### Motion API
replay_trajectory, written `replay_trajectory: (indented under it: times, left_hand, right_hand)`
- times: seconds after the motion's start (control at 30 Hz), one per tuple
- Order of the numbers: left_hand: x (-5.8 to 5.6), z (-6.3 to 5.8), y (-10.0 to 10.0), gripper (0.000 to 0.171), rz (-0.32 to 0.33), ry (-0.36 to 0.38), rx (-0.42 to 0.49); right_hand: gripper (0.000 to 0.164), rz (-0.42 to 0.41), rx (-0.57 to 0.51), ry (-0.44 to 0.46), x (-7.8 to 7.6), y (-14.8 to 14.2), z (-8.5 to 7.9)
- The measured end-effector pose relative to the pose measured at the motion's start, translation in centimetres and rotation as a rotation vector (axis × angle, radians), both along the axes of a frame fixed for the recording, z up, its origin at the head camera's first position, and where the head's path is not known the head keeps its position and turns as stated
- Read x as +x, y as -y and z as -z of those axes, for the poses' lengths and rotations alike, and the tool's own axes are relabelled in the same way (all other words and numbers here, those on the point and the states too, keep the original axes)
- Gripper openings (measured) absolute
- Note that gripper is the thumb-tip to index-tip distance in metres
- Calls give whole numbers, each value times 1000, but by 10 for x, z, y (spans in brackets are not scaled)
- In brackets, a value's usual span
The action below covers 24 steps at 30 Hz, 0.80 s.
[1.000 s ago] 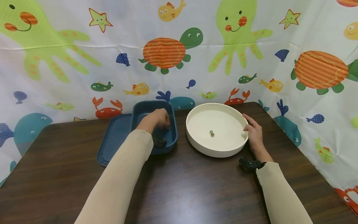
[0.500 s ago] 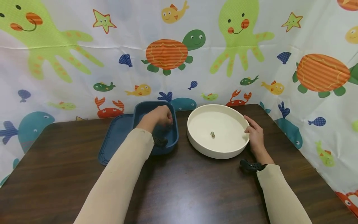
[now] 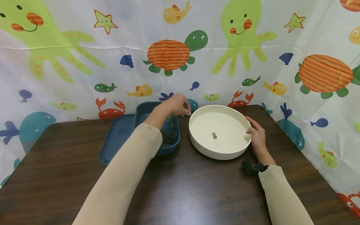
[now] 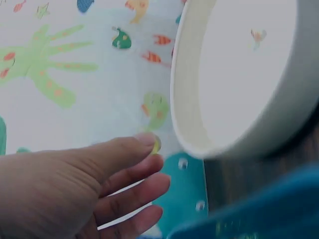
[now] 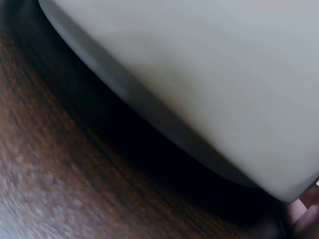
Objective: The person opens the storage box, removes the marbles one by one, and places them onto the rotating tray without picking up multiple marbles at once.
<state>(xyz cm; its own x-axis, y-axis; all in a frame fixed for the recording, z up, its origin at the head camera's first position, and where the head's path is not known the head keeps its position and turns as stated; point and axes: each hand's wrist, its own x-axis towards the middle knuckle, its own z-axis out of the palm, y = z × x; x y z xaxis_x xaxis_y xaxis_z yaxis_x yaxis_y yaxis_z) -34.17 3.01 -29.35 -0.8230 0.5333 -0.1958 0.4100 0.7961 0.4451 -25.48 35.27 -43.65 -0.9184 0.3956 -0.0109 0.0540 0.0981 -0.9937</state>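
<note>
My left hand [image 3: 177, 105] is over the gap between a blue plastic box [image 3: 164, 150] and a round white dish [image 3: 213, 153], level with the dish's left rim. Between thumb and forefinger it pinches a small yellow-green marble [image 4: 157, 145], best seen in the left wrist view. Two little glass marbles [image 3: 215, 137] lie close together on the dish floor. Several greenish marbles [image 3: 170, 120] show inside the box, partly hidden by my left wrist. My right hand [image 3: 257, 139] grips the dish's right rim, thumb inside and fingers outside; the right wrist view mostly shows the dish's outer wall.
A flat blue lid [image 3: 116, 134] lies left of the box, partly under my left sleeve. All stands on a dark wooden table [image 3: 185, 187]. Behind and to the right hangs a white curtain [image 3: 202, 15] printed with sea animals.
My left hand has come up out of the blue box and moved right toward the dish, uncovering marbles in the box. The right hand keeps its grip on the rim. The view has shifted slightly.
</note>
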Motion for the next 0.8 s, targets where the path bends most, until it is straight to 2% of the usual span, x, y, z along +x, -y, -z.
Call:
replay_trajectory:
  times: [0.2,0.43,0.63,0.8]
  left_hand:
    - [6,13,-41,17,24,81,3]
    - [6,46,-83,10,36,144,39]
    - [11,68,-92,11,4,154,46]
    - [10,79,-91,10,-10,139,75]
  right_hand:
    - [66,-8,-12,37,3,-3,2]
    - [66,-3,-12,14,4,-5,1]
    - [66,-11,-2,23,2,-3,3]
    - [65,-16,2,2,0,-2,2]
